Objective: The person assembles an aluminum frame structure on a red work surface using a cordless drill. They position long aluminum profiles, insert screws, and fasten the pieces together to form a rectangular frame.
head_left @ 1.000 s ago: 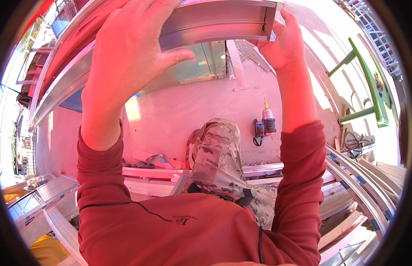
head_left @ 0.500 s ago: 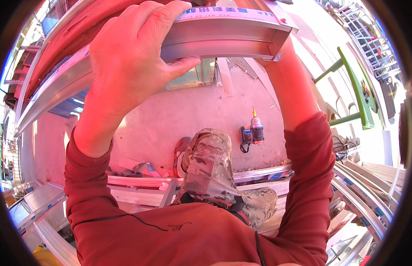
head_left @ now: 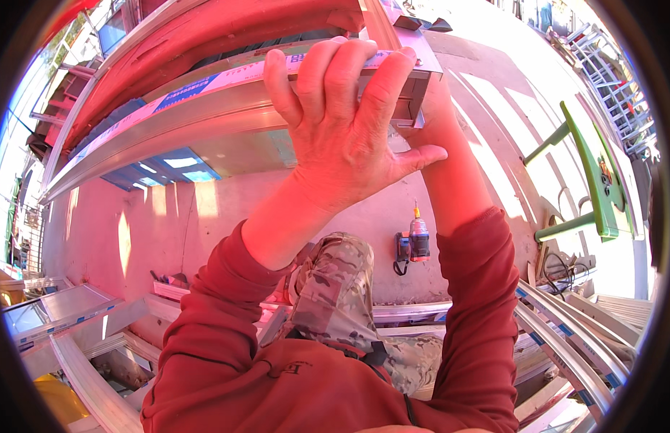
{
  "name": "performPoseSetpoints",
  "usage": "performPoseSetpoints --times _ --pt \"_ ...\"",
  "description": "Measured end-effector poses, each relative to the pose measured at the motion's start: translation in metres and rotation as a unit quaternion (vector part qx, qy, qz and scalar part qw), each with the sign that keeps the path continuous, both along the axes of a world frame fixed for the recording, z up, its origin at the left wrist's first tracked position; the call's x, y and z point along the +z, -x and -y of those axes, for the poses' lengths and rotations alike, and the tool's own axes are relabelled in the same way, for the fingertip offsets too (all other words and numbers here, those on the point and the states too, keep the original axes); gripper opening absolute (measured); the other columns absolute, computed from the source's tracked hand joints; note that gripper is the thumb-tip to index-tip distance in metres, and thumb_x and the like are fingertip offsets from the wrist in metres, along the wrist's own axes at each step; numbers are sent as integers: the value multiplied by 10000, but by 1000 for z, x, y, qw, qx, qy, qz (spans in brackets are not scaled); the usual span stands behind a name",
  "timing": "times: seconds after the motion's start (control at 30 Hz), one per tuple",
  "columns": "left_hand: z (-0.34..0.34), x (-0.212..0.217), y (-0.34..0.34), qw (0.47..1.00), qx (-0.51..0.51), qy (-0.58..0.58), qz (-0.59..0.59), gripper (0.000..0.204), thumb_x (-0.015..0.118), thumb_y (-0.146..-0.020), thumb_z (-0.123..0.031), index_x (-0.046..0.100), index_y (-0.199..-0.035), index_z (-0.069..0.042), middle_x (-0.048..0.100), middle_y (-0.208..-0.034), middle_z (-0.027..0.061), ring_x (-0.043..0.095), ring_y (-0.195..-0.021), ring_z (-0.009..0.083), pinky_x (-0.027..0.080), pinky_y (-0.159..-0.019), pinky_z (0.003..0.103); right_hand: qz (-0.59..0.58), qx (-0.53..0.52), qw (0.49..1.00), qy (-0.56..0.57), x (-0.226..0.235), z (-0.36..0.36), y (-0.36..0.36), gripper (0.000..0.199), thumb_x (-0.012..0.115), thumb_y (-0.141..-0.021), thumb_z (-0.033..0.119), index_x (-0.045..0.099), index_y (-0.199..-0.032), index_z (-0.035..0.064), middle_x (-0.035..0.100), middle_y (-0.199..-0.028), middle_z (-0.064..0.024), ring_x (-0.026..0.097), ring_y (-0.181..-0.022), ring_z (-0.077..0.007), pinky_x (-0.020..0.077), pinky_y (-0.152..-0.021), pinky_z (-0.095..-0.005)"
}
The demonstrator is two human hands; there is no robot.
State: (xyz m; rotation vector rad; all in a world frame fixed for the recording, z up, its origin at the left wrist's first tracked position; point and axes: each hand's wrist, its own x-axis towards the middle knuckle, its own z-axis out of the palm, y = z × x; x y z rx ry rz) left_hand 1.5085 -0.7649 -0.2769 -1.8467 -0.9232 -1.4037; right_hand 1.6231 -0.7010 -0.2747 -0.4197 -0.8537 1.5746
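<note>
A long silvery aluminium profile [head_left: 227,119] with printed film along its top runs from the far left to its cut end in front of me. My left hand [head_left: 342,115] lies across it near that end, fingers spread over the top edge. Its thumb stretches out to the right, toward my right wrist. Behind the profile's end is my right hand [head_left: 437,108], with only its wrist side showing; its fingers are hidden. A cordless drill [head_left: 419,242] with a yellow-collared bit lies on the floor below.
A green stool [head_left: 594,173] lies on its side at the right. More aluminium profiles [head_left: 566,346] are stacked at lower right, and framed panels [head_left: 61,314] lie at lower left. Red cloth [head_left: 227,36] spreads beyond the profile. A metal ladder-like rack [head_left: 609,79] stands far right.
My left hand has moved right along the profile toward its end, its grip loosened and fingers spread. The profile's end now appears further left and lower in view.
</note>
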Motion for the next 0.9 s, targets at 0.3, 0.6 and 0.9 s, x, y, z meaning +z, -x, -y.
performPoseSetpoints --times 0.3,0.6,0.9 --pt "-14 -1 -18 997 55 -47 13 813 889 -510 -305 532 -1225 -158 498 -1246 72 426 -1206 315 164 -1090 585 140 -71 982 -105 -6 -21 0 352 368 -1014 178 613 -1172 -19 681 -1067 -141 705 -882 -235 572 -758 -368" --pt "13 -6 33 997 7 -41 -66 522 897 -676 -369 675 -1097 -155 490 -1307 109 422 -1243 307 304 -1051 485 -47 -17 999 -1 0 -8 12 368 421 -1034 238 545 -1232 -46 653 -1095 -146 676 -917 -238 561 -764 -378" --pt "27 -10 17 993 -8 119 6 295 858 -692 -175 746 -954 -100 618 -980 37 530 -975 243 415 -878 360 -59 -2 998 -2 4 -7 8 353 403 -1036 228 555 -1192 -50 663 -1041 -153 679 -879 -269 569 -750 -399"
